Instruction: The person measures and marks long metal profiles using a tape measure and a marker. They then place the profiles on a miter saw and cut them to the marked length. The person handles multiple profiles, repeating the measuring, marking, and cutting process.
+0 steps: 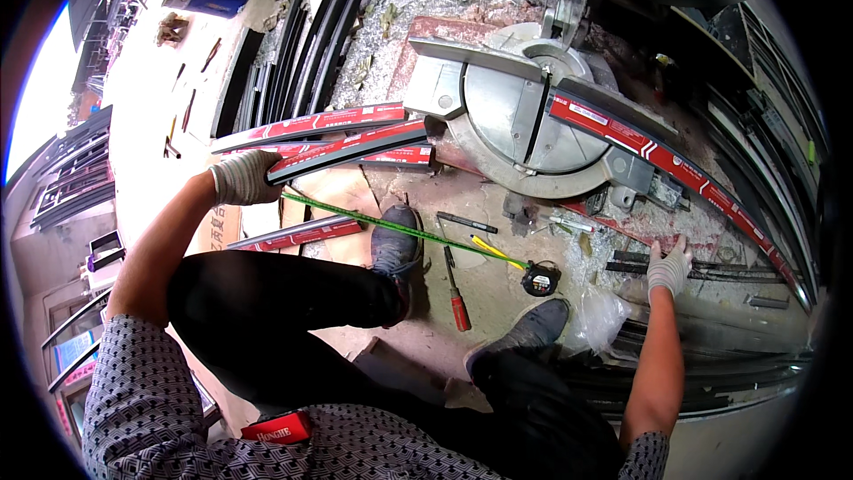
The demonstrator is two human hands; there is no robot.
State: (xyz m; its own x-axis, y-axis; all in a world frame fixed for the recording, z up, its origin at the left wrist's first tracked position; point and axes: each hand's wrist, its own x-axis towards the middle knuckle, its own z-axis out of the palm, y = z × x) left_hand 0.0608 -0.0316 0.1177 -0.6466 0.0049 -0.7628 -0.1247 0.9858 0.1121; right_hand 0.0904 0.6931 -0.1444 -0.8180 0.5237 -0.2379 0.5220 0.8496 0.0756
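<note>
Firmly, left grip [244, 178] clasps profile [351, 148].

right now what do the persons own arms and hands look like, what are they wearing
Both the left hand and the right hand wear light grey knitted work gloves with ribbed cuffs. The forearms are bare. Short sleeves of a dark shirt with a fine pale geometric pattern cover the upper arms.

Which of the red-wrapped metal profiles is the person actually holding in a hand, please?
The dark profile running from the saw table leftward into the gloved left hand. The other red-wrapped lengths lie free on the floor, or rest across the mitre saw.
</note>
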